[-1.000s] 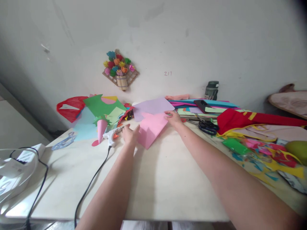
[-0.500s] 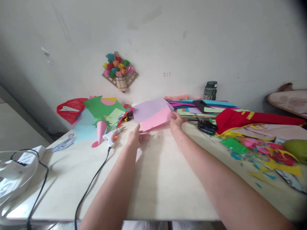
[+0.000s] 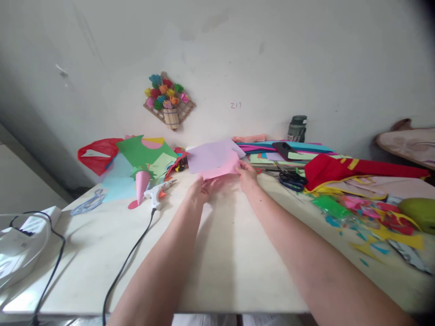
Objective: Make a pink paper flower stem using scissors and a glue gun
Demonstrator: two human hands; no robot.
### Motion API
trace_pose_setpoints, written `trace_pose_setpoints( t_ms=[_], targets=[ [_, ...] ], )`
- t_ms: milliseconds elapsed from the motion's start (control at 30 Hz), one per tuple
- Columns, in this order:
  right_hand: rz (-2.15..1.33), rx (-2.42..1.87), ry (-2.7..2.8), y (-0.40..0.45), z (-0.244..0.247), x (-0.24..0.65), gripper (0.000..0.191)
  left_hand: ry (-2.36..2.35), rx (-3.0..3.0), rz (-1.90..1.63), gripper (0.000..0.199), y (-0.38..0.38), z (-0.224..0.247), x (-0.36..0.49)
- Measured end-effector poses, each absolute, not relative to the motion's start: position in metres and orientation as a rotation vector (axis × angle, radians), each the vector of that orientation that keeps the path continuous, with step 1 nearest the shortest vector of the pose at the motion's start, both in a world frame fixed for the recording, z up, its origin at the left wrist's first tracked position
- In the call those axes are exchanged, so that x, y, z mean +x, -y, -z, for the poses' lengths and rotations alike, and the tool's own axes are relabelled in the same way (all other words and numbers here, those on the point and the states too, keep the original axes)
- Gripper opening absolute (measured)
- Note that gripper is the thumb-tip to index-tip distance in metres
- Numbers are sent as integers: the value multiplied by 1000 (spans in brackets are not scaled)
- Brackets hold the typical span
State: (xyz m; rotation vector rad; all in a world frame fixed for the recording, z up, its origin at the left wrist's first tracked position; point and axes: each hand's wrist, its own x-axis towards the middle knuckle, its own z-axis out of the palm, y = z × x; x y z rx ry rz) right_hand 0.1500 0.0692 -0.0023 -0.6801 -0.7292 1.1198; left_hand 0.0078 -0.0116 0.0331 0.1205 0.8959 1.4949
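Note:
A pink sheet of paper is held between my two hands, low over the table. My left hand grips its near left edge, and my right hand pinches its right edge. Behind and partly beneath it lies a lilac sheet. To the left, a white glue gun rests near a pink paper cone with a green fringed top. Dark-handled scissors lie to the right of my right hand.
Green paper and a red wrapper lie back left. A power strip stands at far left, with a black cord crossing the table. Red felt, paper scraps and a bottle are on the right.
My left hand has moved right and taken hold of the pink sheet. The sheet now sits flatter between both hands. My right hand has shifted slightly left.

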Motion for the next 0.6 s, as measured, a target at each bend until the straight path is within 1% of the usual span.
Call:
trace_pose_setpoints(
  t_ms=[100, 200, 333, 467, 600],
  targets=[
    [-1320, -613, 807, -63, 2, 156, 31, -969, 198, -1584, 14, 5, -27, 4],
    [-1461, -652, 880, -58, 1, 160, 30, -1002, 314, -1608, 10, 4, -21, 2],
    [-1600, -768, 1001, -52, -1, 164, 27, -844, 566, -1662, 9, 10, -13, -1],
    [-1538, -816, 1059, -51, -2, 166, 36, -690, 672, -1687, 8, 14, -6, -8],
    [-1423, -633, 1069, -52, -2, 166, 45, -687, 613, -1713, 10, 13, -4, -12]
  ],
)
